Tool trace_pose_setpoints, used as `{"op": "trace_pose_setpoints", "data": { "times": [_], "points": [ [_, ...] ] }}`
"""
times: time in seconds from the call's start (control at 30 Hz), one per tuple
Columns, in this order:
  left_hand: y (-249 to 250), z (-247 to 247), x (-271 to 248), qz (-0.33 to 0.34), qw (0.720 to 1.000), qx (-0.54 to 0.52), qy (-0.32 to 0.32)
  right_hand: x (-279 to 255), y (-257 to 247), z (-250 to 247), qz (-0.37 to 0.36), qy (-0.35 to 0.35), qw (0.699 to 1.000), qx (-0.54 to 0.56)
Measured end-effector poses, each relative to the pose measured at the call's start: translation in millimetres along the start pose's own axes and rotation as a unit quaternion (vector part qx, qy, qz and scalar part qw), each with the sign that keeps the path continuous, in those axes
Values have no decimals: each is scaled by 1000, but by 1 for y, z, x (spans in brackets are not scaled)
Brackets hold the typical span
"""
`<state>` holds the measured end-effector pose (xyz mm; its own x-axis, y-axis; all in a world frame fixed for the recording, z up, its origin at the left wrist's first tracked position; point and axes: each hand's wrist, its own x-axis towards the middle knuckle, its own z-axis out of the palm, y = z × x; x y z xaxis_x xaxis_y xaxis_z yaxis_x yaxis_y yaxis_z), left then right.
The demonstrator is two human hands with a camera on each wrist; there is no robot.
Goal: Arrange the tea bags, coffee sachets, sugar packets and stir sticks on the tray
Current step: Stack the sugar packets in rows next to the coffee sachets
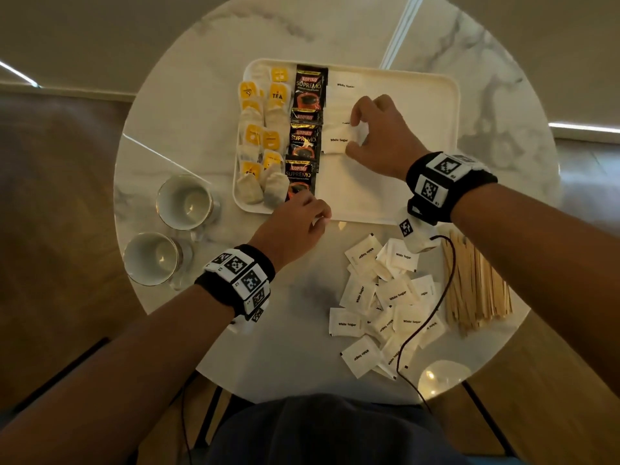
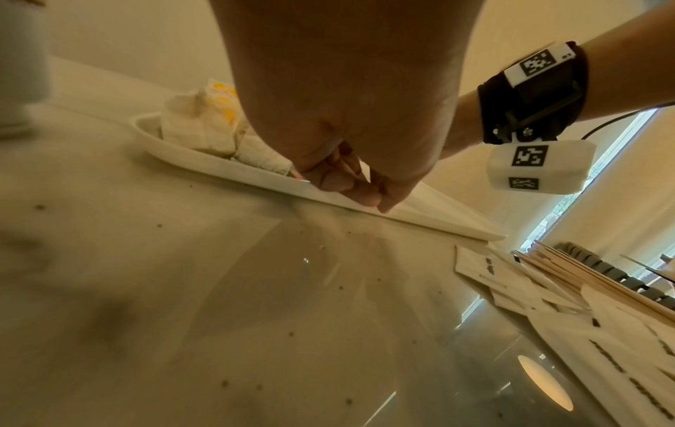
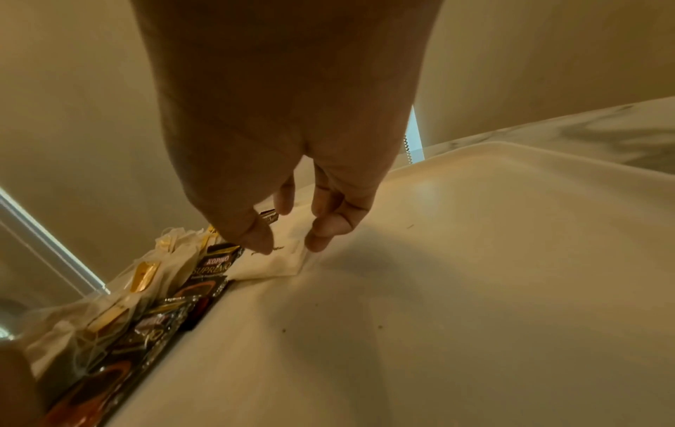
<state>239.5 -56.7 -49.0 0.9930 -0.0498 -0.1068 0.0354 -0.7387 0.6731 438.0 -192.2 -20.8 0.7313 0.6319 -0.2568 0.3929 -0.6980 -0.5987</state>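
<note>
Head view: right hand (image 1: 382, 135) fingers pinch a sugar packet (image 1: 337, 139) on the tray (image 1: 449, 105); left hand (image 1: 295, 226) fingers curl at its near rim, grasp unclear.

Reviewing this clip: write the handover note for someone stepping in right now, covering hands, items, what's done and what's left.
Right hand: fingertips on a sugar packet, setting it in the sugar column on the tray.
Left hand: fingers curled at the tray's near rim; whether it holds anything is unclear.
Done: tea bags along the tray's left side, coffee sachets in a column beside them, a few sugar packets placed.
Left: the loose sugar pile and stir sticks still on the table. Two cups stand left of the tray.
</note>
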Motion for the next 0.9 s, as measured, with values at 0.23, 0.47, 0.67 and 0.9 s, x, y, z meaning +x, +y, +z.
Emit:
{"op": "trace_pose_setpoints", "data": {
  "times": [0.23,0.47,0.67,0.9],
  "points": [
    [1,-1,0,-11,1000,4,-5,-6,2,7,-1,-31,999,-35],
    [9,-3,-4,-9,1000,13,-12,-25,-5,-9,-18,-34,999,-36],
    [27,8,-28,2,999,9,-52,-79,-10,-17,-53,-48,997,-30],
    [53,39,-45,11,997,14,-75,-165,14,-1,-18,-93,995,-8]
  ]
}}
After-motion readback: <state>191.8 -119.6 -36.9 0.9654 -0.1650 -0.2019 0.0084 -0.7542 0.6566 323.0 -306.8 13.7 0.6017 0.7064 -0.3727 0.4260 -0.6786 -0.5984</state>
